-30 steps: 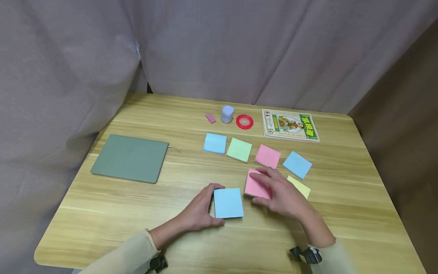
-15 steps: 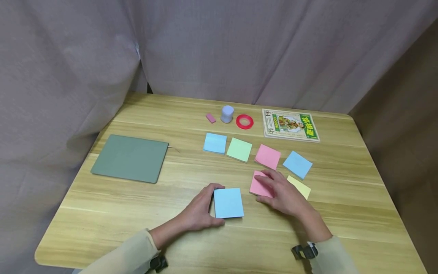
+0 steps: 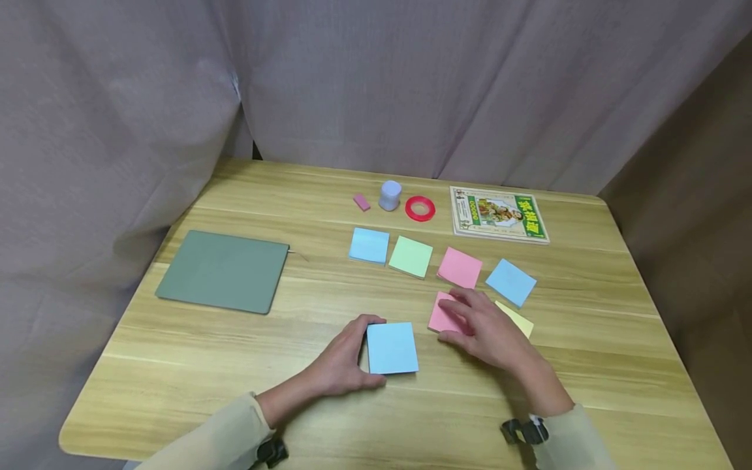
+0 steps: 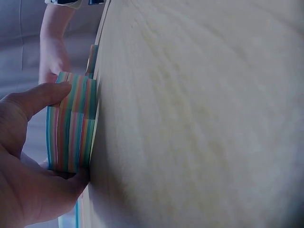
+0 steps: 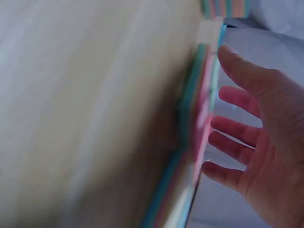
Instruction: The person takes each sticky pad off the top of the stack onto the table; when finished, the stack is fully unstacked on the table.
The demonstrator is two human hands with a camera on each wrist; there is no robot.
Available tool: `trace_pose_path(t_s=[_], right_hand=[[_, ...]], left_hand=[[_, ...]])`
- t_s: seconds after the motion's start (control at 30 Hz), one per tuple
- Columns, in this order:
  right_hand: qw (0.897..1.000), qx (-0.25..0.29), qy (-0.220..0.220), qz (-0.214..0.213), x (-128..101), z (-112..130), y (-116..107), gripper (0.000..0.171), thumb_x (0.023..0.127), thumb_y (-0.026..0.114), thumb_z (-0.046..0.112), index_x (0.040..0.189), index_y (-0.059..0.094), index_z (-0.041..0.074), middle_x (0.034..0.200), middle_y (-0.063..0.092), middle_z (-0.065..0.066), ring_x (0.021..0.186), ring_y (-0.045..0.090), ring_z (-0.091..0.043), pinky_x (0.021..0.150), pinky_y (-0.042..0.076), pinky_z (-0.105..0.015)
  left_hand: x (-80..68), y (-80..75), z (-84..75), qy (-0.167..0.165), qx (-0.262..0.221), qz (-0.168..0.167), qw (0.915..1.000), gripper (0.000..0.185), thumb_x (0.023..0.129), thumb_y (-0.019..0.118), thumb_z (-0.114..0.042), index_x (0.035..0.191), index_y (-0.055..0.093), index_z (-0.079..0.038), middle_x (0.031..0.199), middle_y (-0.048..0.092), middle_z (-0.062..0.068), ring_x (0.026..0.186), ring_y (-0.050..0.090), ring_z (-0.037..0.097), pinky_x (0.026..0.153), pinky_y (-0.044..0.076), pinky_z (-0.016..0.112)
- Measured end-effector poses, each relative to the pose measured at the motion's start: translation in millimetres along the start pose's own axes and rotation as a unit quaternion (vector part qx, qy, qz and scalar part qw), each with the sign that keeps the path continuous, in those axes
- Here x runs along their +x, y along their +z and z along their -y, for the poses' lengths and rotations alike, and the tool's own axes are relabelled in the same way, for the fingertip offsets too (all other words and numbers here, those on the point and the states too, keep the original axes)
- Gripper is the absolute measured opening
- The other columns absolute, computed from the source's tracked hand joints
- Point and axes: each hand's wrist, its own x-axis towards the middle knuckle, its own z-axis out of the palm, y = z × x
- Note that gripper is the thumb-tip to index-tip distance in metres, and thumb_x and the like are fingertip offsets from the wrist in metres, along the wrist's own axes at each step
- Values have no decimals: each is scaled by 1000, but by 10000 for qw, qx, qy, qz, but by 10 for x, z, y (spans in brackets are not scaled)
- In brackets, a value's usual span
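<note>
My left hand (image 3: 341, 362) grips a stack of sticky note pads (image 3: 392, 348) with a blue top sheet, thumb and fingers on opposite sides. In the left wrist view the striped edges of several pads show in that stack. My right hand (image 3: 493, 333) hovers over a pink-topped sticky note pad (image 3: 444, 312) lying to the right of the stack. The right wrist view shows the right fingers (image 5: 232, 130) loosely spread above the pad, not closed round it. Behind that hand lies a yellow sticky note pad (image 3: 519, 321), partly covered by it.
Further back lie a blue pad (image 3: 369, 245), a green pad (image 3: 411, 256), another pink pad (image 3: 460, 267) and a second blue pad (image 3: 511, 282). A green notebook (image 3: 224, 271) is at left. Along the back are an eraser (image 3: 361, 202), a lilac container (image 3: 390, 196), red tape (image 3: 409, 209) and booklets (image 3: 499, 215).
The nearer pink pad has shifted slightly right, away from the blue-topped stack, with my right hand. That hand has since loosened and risen a little off it. My left hand stays put.
</note>
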Motion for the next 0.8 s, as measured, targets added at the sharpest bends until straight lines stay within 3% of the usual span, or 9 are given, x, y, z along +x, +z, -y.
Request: trace_pose_path(t_s=[0.27,0.5,0.8], right_hand=[[9956,238,-908,23,68,471,-115,62,82,77,47,135,60,18,143,47,-6,130,44,-25,102,40,-50],[9809,251,-1864,494,140,810,33,74,76,81,50,139,56,20,146,43,-6,132,41,-22,105,38,-42],[9800,83,-1856,715,147,881,143,69,77,82,38,138,57,19,148,41,-5,133,39,-19,105,38,-38]], left_hand=[[7,-18,-19,-21,33,30,10000,91,64,91,-20,139,40,-13,130,51,3,114,49,17,99,41,40],[7,-38,-14,-29,92,118,9999,90,66,90,-20,139,38,-13,134,49,4,116,48,17,100,41,40],[10,-46,-10,-71,128,202,9997,91,68,90,-21,141,37,-13,138,47,6,123,45,17,105,37,41]])
